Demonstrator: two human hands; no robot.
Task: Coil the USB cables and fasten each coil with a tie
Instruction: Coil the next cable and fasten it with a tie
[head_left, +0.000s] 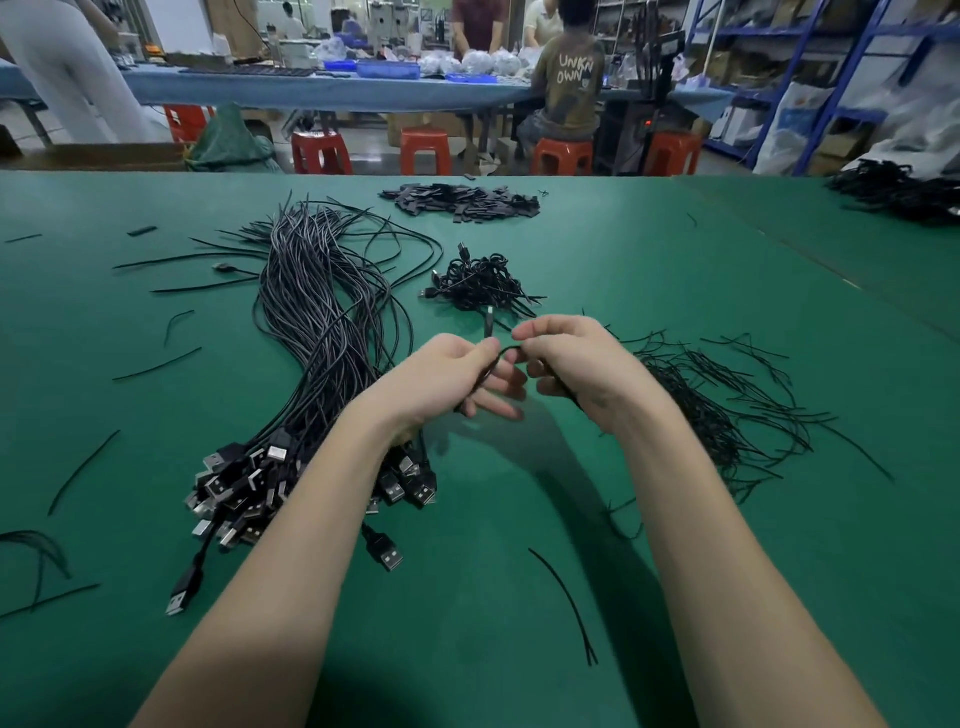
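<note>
Above the middle of the green table (519, 597), my left hand (447, 376) and my right hand (576, 364) hold one black USB cable (488, 332) between them. Its small plug sticks up between my fingertips, and the cable bends in a loop from one hand to the other. Left of my hands lies a thick bundle of uncoiled USB cables (322, 322), their USB-A plugs (249, 488) fanned out toward me. A heap of coiled, tied cables (480, 283) sits just beyond my hands. Loose black ties (711, 405) are scattered to the right.
A pile of flat black pieces (462, 200) lies at the far middle of the table. More black cables (898, 195) are heaped at the far right edge. Stray ties lie on the left and near side. Beyond the table are red stools (423, 150) and people at another bench.
</note>
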